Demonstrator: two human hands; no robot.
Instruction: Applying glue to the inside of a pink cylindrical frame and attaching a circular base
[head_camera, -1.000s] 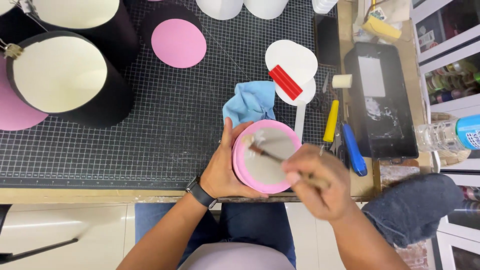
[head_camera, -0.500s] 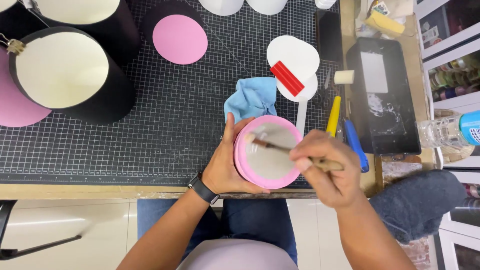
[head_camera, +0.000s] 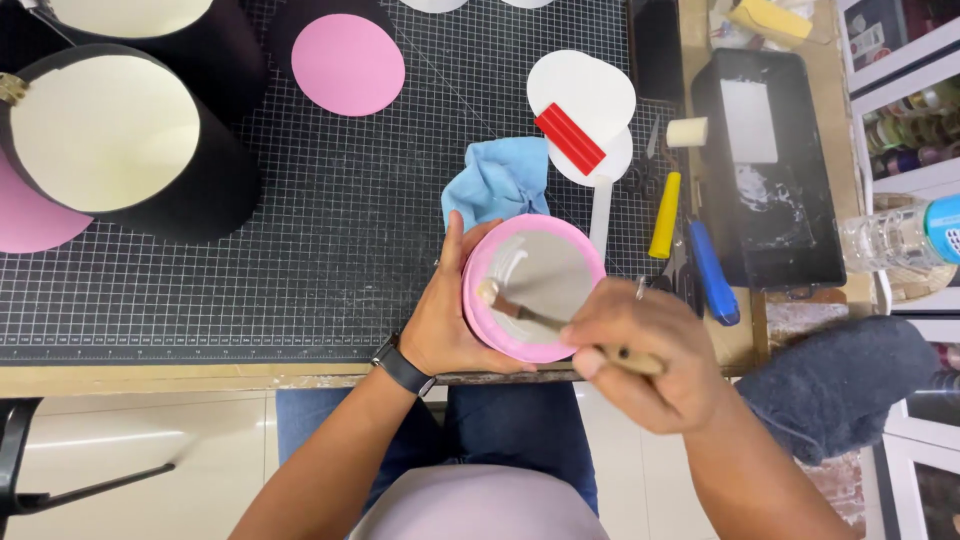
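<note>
Our bench (head_camera: 300, 375) under a black gridded cutting mat (head_camera: 330, 220), our left hand (head_camera: 455, 325) cupping a round pink-rimmed box (head_camera: 535, 285) at its near edge, right hand (head_camera: 650, 365) fingers closed on a wooden-handled brush (head_camera: 540, 318) touching the box's grey inside, crumpled blue cloth (head_camera: 498, 180) just behind.

At three o'clock, right of the mat, a clear plastic bottle (head_camera: 905, 235) lies on its side, a blue label band (head_camera: 943, 225) wrapped round it. No signs or lit screens show anywhere else.
</note>
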